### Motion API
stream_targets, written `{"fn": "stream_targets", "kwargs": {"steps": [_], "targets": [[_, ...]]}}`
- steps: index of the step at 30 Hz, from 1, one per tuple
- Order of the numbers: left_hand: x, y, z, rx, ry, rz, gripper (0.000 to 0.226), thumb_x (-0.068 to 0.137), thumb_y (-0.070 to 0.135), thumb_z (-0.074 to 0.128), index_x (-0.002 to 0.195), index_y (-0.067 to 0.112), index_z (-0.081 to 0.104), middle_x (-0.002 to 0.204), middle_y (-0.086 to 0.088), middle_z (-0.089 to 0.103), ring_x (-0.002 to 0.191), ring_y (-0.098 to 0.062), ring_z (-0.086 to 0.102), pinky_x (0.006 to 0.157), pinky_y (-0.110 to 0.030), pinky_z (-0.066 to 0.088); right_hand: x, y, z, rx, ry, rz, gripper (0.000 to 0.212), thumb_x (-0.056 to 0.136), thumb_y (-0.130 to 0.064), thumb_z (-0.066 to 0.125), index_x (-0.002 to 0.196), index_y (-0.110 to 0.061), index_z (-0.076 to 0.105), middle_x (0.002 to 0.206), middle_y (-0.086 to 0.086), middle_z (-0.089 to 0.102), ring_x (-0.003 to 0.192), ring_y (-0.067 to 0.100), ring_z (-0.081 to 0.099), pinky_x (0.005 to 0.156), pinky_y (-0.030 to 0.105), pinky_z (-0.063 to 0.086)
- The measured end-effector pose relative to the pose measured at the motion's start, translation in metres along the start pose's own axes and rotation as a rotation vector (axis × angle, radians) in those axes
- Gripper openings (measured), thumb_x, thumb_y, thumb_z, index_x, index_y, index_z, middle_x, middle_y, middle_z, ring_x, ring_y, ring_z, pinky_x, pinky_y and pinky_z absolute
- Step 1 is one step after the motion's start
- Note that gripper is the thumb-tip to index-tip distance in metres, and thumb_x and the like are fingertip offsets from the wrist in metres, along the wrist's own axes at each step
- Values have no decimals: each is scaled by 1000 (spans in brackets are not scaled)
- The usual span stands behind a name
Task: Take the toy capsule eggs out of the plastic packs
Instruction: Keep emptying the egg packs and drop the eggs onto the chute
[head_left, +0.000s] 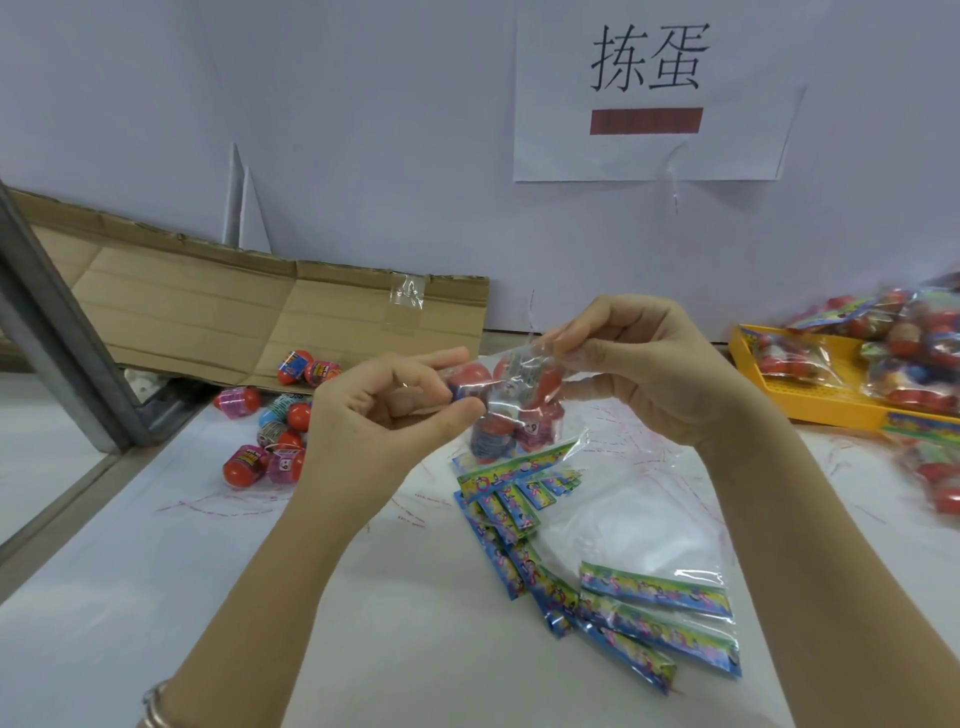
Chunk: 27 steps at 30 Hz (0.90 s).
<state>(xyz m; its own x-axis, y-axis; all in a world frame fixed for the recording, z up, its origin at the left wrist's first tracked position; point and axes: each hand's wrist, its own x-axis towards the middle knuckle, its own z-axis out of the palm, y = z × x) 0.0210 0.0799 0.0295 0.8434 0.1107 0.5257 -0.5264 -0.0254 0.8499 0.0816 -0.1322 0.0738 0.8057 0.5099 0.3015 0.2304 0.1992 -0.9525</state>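
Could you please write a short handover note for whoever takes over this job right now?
Left hand and right hand both pinch one plastic pack above the table, capsule eggs inside.
Done: loose eggs piled at left; emptied packs lie flat in front.
Left: this pack, plus full packs in and beside the yellow tray.

Site: my sorting station in a small packing workshop.
Evidence:
- Printed paper sign reading 拣蛋, taped to a plain wall.
- White tabletop below the sign.
- Yellow tray heaped with filled packs, below and right of the sign.
- Flattened cardboard and loose capsule eggs, below and left of the sign.
- Empty packs piled straight below the sign.
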Motion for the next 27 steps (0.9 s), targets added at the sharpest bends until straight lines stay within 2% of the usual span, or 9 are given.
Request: {"fn": "stream_targets", "kwargs": {"steps": [4, 8, 11, 13, 15, 18, 21, 24, 27], "targets": [[3, 3, -4, -31, -50, -40, 25, 62, 6, 76, 79, 7, 58, 107, 4, 74, 90, -12, 73, 70, -21, 57, 0, 0, -2, 26, -15, -14, 5, 63, -14, 73, 66, -17, 76, 81, 4, 75, 78, 16, 72, 64, 29, 58], [5, 2, -5, -95, -51, -161, 44, 65, 11, 75, 107, 16, 61, 96, 0, 77, 84, -16, 74, 71, -23, 58, 1, 1, -3, 70, 8, -28, 9, 59, -20, 76, 68, -17, 76, 82, 4, 75, 77, 17, 72, 67, 32, 59], [5, 0, -4, -96, -53, -181, 32, 67, 15, 74, 98, 22, 74, 88, -3, 77, 81, -16, 75, 69, -22, 58, 1, 2, -8, 108, -12, -61, 12, 62, -17, 76, 74, -17, 77, 86, 4, 76, 78, 18, 72, 69, 31, 59], [6, 1, -4, -143, -32, -185, 26, 67, 14, 74, 90, 25, 79, 86, -3, 77, 79, -16, 75, 66, -21, 58, -1, 1, -13, 125, -52, -68, 26, 64, -9, 78, 88, -18, 77, 96, 6, 75, 87, 21, 72, 75, 33, 58], [7, 3, -6, -154, -19, -175, 27, 67, 15, 73, 88, 29, 80, 85, -2, 77, 78, -15, 75, 65, -21, 58, -4, -1, -24, 159, -94, -58, 49, 68, 5, 75, 111, -20, 72, 114, 10, 69, 101, 29, 68, 87, 42, 55], [7, 5, -7, -153, -16, -173, 28, 68, 12, 72, 87, 30, 80, 85, -1, 77, 78, -15, 75, 64, -20, 58, -6, -6, -32, 182, -88, 14, 63, 69, -10, 74, 128, -28, 59, 128, 13, 61, 111, 37, 63, 91, 48, 52], [5, 3, -3, -152, -36, -171, 29, 67, 11, 72, 88, 29, 80, 85, -2, 77, 78, -15, 75, 64, -21, 58, -5, -6, -23, -22, -116, 118, 71, 58, -37, 90, 123, -32, 62, 119, 7, 68, 102, 26, 68, 84, 39, 57], [6, 2, -2, -167, -47, -187, 29, 65, 15, 74, 89, 29, 79, 86, -2, 77, 79, -17, 75, 64, -22, 59, -3, -3, -11, -171, -144, 120, 34, 65, -26, 82, 99, -26, 76, 94, 7, 75, 83, 21, 72, 70, 29, 58], [7, 0, -6, -191, -45, -195, 31, 61, 23, 78, 91, 30, 80, 89, -2, 77, 82, -17, 75, 65, -21, 58, -2, -3, -11, -164, -88, 97, 30, 60, -19, 78, 90, -19, 77, 86, 10, 75, 77, 24, 72, 65, 30, 59]]}}
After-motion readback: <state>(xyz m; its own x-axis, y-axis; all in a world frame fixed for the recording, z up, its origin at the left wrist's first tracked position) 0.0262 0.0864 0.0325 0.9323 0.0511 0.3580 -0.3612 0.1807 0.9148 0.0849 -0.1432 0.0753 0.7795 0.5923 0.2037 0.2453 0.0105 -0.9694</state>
